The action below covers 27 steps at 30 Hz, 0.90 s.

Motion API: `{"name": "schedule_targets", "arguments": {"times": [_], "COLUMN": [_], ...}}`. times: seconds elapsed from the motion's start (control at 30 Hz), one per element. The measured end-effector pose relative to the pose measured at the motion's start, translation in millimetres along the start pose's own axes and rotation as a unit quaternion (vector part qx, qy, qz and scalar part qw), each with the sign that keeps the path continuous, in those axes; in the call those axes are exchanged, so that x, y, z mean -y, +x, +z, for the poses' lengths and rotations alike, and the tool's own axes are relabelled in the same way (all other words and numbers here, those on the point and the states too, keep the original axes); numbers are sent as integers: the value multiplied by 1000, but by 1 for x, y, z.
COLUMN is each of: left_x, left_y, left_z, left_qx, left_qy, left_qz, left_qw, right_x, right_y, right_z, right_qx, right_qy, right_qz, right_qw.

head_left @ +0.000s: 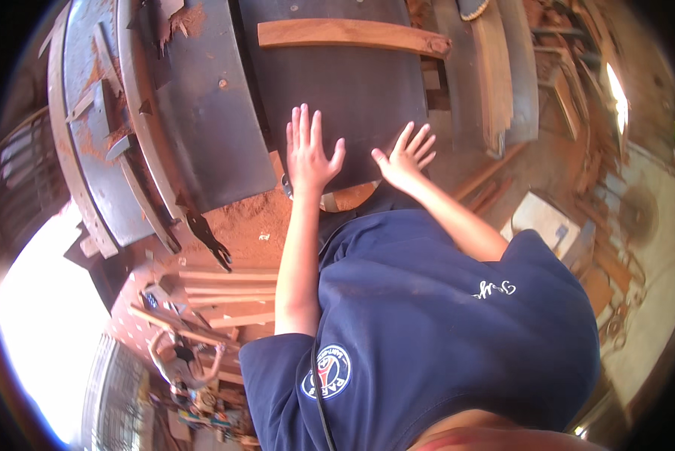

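"Wooden bar point(341, 34): position?"

"Across the far part of the dark plate point(337, 86), beyond both hands. Slightly curved. Its right end, with a dark mark, sticks out past the plate's right edge."

"State of the hands?"

"Left hand point(307, 158): palm down, empty, fingers straight and only narrowly parted, thumb held out. Right hand point(405, 161): empty, fingers fanned wide. Both show over the near part of the plate; I cannot tell whether either touches it."

"Edges, and room to move?"

"Bare plate between fingertips and bar, and also between the two hands. On the left, a dark slot divides the plate from a second grey plate point(202, 105). The right hand is near the right edge."

"What stands around?"

"Right: long wooden strips point(493, 71) with one ragged end, well apart from the right hand. Left, past the second plate: a wooden rail point(136, 98), then a bluish surface point(123, 218) strewn with wood scraps point(106, 60) and sawdust. A black two-pronged tool point(208, 239) is at the rail's near end."

"In the way?"

"At floor level, stacked planks point(232, 289) to the person's left; near them, a co-worker point(187, 364) with raised arms. A pale box point(546, 222) on the right."
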<state>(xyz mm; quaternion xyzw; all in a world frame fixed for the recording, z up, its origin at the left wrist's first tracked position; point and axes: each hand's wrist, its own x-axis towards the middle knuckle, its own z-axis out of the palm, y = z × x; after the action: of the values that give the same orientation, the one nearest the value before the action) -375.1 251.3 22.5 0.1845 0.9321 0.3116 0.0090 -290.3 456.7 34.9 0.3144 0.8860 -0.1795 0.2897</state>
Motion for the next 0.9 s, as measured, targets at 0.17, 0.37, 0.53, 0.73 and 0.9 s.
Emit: {"name": "schedule_targets", "arguments": {"times": [0.17,0.37,0.53,0.73,0.9], "left_x": [-1,-1,2,0,-1], "left_y": [-4,-8,0,-2,-3], "left_z": [-6,-6,-3,0,-2], "left_qx": [14,44,41,27,18], "left_qy": [35,77,72,68,63], "left_qz": [-19,-37,-7,-7,-11], "left_qw": [999,995,997,997,998], "right_x": [7,-8,-15,-11,38], "right_y": [-8,-22,-22,28,122], "right_z": [3,15,-1,-42,-111], "right_qx": [37,-18,-31,-128,-347], "right_qy": [41,117,143,271,185], "right_qz": [-27,-110,-205,-444,-487], "right_qw": [998,987,968,844,780]}}
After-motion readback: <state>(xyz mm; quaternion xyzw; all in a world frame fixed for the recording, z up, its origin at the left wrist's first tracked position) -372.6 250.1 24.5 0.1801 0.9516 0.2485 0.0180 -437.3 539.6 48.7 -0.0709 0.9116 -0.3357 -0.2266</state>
